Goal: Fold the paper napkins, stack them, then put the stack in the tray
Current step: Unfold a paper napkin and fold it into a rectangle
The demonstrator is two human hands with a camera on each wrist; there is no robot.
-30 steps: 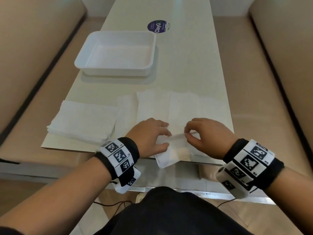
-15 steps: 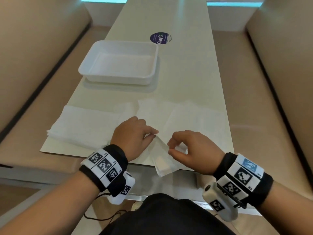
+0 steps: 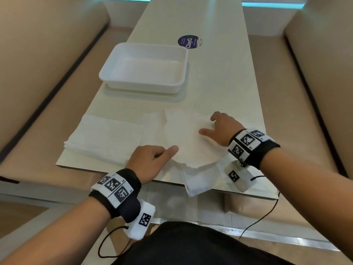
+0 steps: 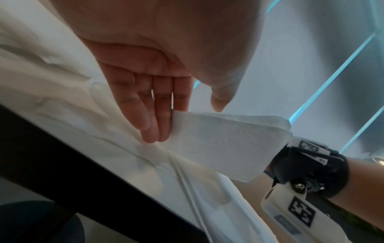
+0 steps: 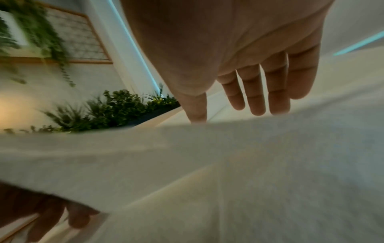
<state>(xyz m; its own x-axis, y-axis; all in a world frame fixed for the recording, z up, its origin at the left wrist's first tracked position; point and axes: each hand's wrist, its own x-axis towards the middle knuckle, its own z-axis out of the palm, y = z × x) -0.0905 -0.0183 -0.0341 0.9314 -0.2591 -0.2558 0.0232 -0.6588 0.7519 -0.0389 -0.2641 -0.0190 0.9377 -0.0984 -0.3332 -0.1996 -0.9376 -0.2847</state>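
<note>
A white paper napkin [image 3: 187, 146] arches loosely above the table between my hands. My left hand [image 3: 164, 153] holds its near left edge, thumb on top and fingers underneath; in the left wrist view the napkin [image 4: 218, 139] runs from those fingers [image 4: 164, 115] toward the right wrist. My right hand [image 3: 215, 127] lies spread on the napkin's far right part, fingers straight. A small folded napkin [image 3: 200, 181] hangs over the table's front edge. A stack of unfolded napkins [image 3: 107, 138] lies at the left. The white tray [image 3: 141, 87] stands empty farther back.
The pale table [image 3: 219, 83] is long and narrow, with a round purple sticker [image 3: 189, 42] behind the tray. Beige benches [image 3: 38, 73] run along both sides. More flat napkins [image 3: 152, 123] lie beside the stack.
My right hand let go of its pinch near the front edge and moved away and right, spreading flat. The napkin has opened out wide. My left hand stayed near the front edge.
</note>
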